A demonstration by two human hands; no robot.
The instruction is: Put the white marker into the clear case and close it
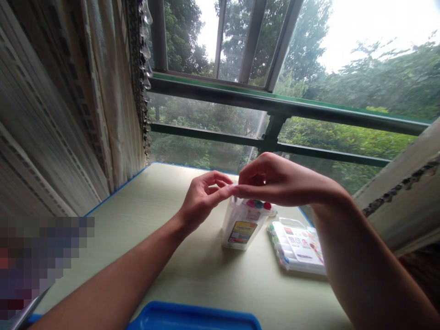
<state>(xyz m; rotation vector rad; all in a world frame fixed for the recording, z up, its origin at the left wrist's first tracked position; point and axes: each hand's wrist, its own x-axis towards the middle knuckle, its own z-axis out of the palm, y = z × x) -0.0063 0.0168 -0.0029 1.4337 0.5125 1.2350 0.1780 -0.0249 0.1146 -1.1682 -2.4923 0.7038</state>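
Observation:
A clear plastic box of coloured markers (242, 224) stands upright on the pale wooden table (178, 256), with red, blue and pink caps showing at its top. My left hand (202, 199) and my right hand (271, 181) meet just above the box's open top. Both have their fingers pinched together at the rim. What the fingertips hold is too small to make out.
A flat clear case of coloured pens (297, 247) lies to the right of the box. A blue tray edge (192, 318) sits at the table's near side. Curtains (113, 91) hang on the left, and a window with a green rail (282, 105) lies beyond the table.

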